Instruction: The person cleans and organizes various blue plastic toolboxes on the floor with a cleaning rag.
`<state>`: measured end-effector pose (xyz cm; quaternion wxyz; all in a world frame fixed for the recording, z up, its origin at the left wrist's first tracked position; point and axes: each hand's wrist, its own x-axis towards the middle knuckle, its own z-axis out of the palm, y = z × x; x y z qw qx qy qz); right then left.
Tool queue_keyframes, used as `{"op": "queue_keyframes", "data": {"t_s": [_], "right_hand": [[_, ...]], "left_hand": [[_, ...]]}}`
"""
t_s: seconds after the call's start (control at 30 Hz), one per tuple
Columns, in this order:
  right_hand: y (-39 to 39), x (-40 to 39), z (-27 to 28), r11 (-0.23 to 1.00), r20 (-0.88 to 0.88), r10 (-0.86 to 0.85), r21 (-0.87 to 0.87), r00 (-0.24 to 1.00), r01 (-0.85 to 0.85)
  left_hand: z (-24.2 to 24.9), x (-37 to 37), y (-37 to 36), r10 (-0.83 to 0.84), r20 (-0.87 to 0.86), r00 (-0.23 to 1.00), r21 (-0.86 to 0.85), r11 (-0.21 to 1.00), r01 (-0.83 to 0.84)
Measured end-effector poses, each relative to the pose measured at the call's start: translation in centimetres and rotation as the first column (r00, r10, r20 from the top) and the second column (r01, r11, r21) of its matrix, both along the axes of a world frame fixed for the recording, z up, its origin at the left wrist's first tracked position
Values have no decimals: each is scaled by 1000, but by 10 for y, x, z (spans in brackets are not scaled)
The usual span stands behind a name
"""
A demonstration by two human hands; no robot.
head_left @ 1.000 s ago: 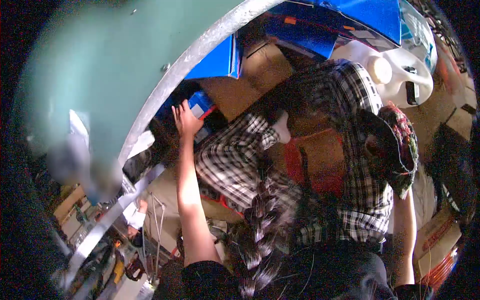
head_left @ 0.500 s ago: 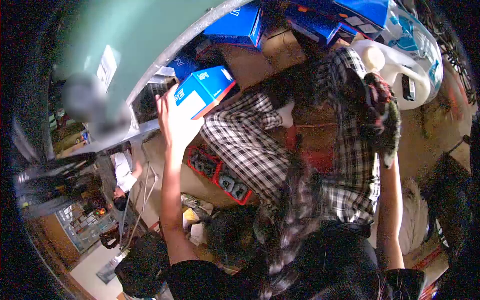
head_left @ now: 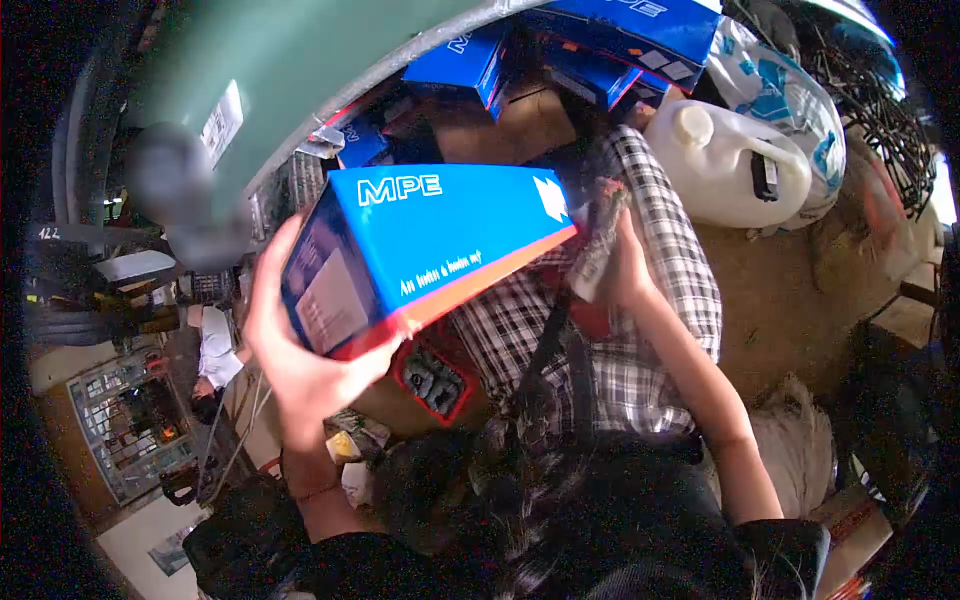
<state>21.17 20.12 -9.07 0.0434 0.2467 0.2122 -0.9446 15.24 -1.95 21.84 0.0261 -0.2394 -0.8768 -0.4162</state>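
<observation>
A long blue box with a red lower edge and "MPE" lettering (head_left: 460, 225) is held up in front of me. My left hand (head_left: 300, 350) grips its near left end, fingers on one side and thumb along the bottom edge. My right hand (head_left: 628, 262) is closed on a dark, greyish-red cloth (head_left: 600, 240), close to the far right end of the box. Whether the cloth touches the box is hard to tell. Below the box, a red tray (head_left: 435, 385) with dark grey parts shows by my checkered trousers (head_left: 665, 230).
More blue boxes (head_left: 625, 40) lie at the top. A white jug (head_left: 725, 165) and a plastic bag (head_left: 800, 110) stand at the upper right, near dark tangled wires (head_left: 870, 120). A green surface with a metal rim curves across the upper left. A person in white (head_left: 218, 345) is far left.
The blue box has come nearer and turned so that its long side shows. My right hand has moved left with the cloth, towards the box. The view has shifted a little.
</observation>
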Motion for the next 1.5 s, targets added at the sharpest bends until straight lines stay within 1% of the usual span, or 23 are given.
{"op": "queue_keyframes", "data": {"t_s": [0.1, 0.17, 0.2, 0.23, 0.27, 0.33, 0.43, 0.47, 0.57, 0.67, 0.73, 0.77, 0.83, 0.93, 1.0, 1.07, 1.13, 1.17, 1.23, 1.27, 1.33, 1.4, 1.5], "right_hand": [[-5, 1, 78, 906, -191, -68, 400, 979, 141], [-17, 2, 153, 934, -382, 61, 349, 922, 82], [-23, 0, 168, 721, -555, 178, 636, 813, 276], [-29, -2, 182, 408, -666, 252, 731, 702, 547], [-25, -9, 199, 310, -696, 353, 718, 625, 623], [-24, -17, 191, 372, -676, 304, 733, 671, 570], [-8, -32, 120, 384, -415, 141, 860, 899, 337], [5, -33, 102, 536, -288, 164, 829, 943, 159], [30, -21, 82, 294, -28, 391, 951, 920, -96], [20, 1, 91, 151, -157, 477, 984, 865, 96], [6, 4, 98, -175, -196, 479, 934, 856, 311], [-1, 7, 108, -144, -207, 572, 927, 793, 346], [-26, 17, 151, 12, -212, 785, 945, 582, 328], [-97, 48, 166, 185, -335, 915, 843, 224, 505], [-116, 50, 158, 175, -319, 914, 867, 251, 467], [-108, 39, 162, 38, -207, 918, 894, 337, 447], [-78, 13, 166, -82, -150, 801, 932, 580, 353], [-61, -2, 159, -284, -98, 710, 866, 698, 411], [-19, -30, 155, -434, -55, 539, 837, 840, 333], [-2, -42, 149, -440, -11, 496, 859, 868, 262], [25, -55, 131, -80, -61, 482, 990, 874, 113], [29, -55, 126, 18, -7, 398, 1000, 917, 0], [0, -50, 143, -280, -42, 259, 953, 965, 116]], "left_hand": [[18, 15, 18, 27, -69, 997, -120, 992, -35], [19, 16, 27, -45, -141, 989, -216, 976, 13], [13, 13, 26, -146, -181, 973, -339, 938, 78], [9, 11, 28, -195, -214, 957, -388, 916, 99], [4, 11, 29, -243, -247, 938, -436, 893, 116], [-9, 18, 22, -111, -251, 962, -189, 980, 64], [-3, 31, -3, -319, -328, 889, -456, 878, 146], [-9, 42, -11, -305, -303, 903, -474, 870, 135], [-35, 67, -47, -352, -271, 896, -494, 850, 184], [-92, 107, -64, -27, -159, 987, -63, 998, 17], [-116, 123, -74, 137, -64, 988, 41, 990, -134], [-120, 130, -64, 281, 74, 957, 194, 937, -291], [-124, 141, -60, 397, 336, 854, 334, 798, -502], [-207, 175, -93, 214, 625, 751, 724, 199, -660], [-203, 169, -65, -70, 517, 853, 851, -62, -521], [-200, 162, -60, -131, 553, 823, 827, -29, -561], [-208, 161, -82, 96, 774, 626, 599, 207, -773], [-169, 146, -50, 304, 891, 338, 239, 318, -918], [-168, 147, -57, 233, 918, 321, 214, 391, -895], [-166, 146, -60, 200, 928, 313, 203, 431, -879], [-159, 146, -59, 191, 936, 296, 216, 353, -910], [-160, 145, -61, 247, 910, 334, 228, 375, -899], [-165, 143, -59, 161, 888, 430, 378, 275, -884]]}}
